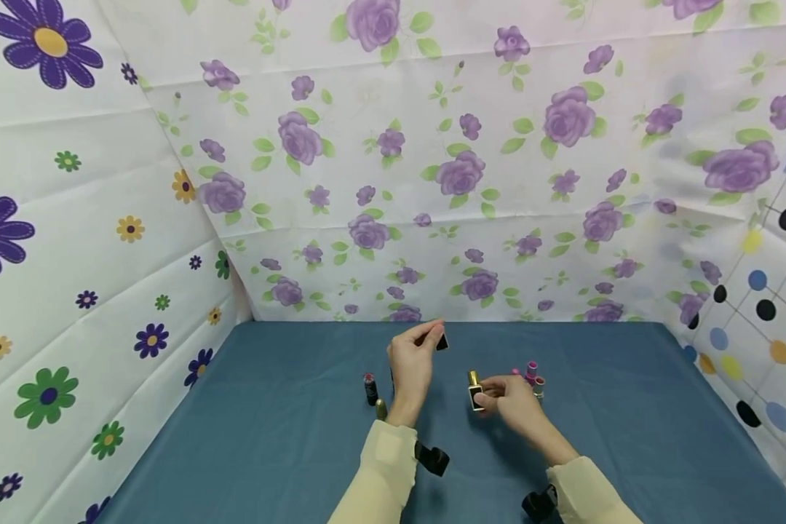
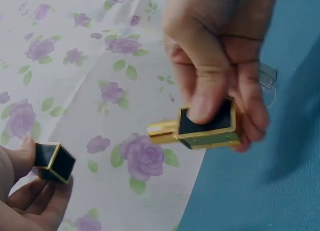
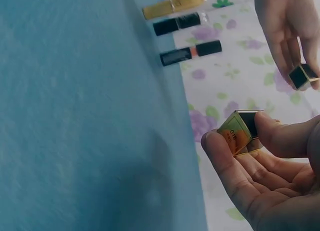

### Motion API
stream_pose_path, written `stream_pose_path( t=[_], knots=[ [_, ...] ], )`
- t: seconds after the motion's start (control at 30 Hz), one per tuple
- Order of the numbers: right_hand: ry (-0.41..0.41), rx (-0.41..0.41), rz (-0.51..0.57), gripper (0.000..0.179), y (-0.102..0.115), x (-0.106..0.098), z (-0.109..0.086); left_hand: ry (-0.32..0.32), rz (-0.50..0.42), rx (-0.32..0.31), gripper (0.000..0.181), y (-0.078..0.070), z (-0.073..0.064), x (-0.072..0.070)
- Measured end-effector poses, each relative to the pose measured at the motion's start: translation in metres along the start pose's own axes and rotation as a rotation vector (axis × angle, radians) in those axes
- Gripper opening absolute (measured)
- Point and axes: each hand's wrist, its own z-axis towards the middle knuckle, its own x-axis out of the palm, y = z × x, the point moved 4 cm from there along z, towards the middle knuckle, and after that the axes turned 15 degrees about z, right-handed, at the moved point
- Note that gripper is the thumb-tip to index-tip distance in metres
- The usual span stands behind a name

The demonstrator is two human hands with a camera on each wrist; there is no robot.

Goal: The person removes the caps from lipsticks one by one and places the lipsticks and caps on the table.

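Observation:
My left hand (image 1: 411, 367), raised over the far part of the table, pinches a square black lipstick cap (image 2: 55, 163) edged in gold. Lower and to the right, my right hand (image 1: 514, 404) holds the matching lipstick base (image 1: 476, 397) between thumb and fingers. The base is black and gold, and its gold inner tube points away from the hand in the left wrist view. A label with small print shows on its end in the right wrist view. Cap and base are apart, both held above the blue cloth.
Beside the left forearm stand a black tube with a red top (image 1: 370, 389) and a gold tube (image 1: 381, 409); the right wrist view also shows a black tube (image 3: 177, 23). Behind the right hand are several small pink-topped tubes (image 1: 531, 370). Flowered cloth walls (image 1: 380, 182) surround the blue table (image 1: 288, 437).

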Motion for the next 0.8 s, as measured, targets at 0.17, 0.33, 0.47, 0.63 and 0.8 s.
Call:
stream_pose_path(
  t=[0.17, 0.33, 0.47, 0.63, 0.8],
  knots=[
    [0.034, -0.016, 0.016, 0.029, 0.006, -0.006, 0.005, 0.067, 0.013, -0.006, 0.020, 0.000, 0.000, 0.003],
    [0.070, -0.003, 0.030, 0.040, 0.014, -0.016, 0.004, 0.080, 0.016, 0.002, 0.022, 0.003, -0.006, 0.007],
    [0.095, -0.016, 0.017, 0.051, 0.027, -0.035, 0.004, 0.098, -0.004, 0.011, 0.024, 0.005, -0.010, 0.010],
    [0.147, -0.048, -0.016, 0.056, 0.044, -0.061, 0.004, 0.166, 0.004, 0.002, 0.025, 0.007, -0.015, 0.017],
    [0.178, -0.056, 0.001, 0.055, 0.052, -0.079, 0.001, 0.231, -0.013, -0.013, 0.026, 0.005, -0.018, 0.025]
  ],
)
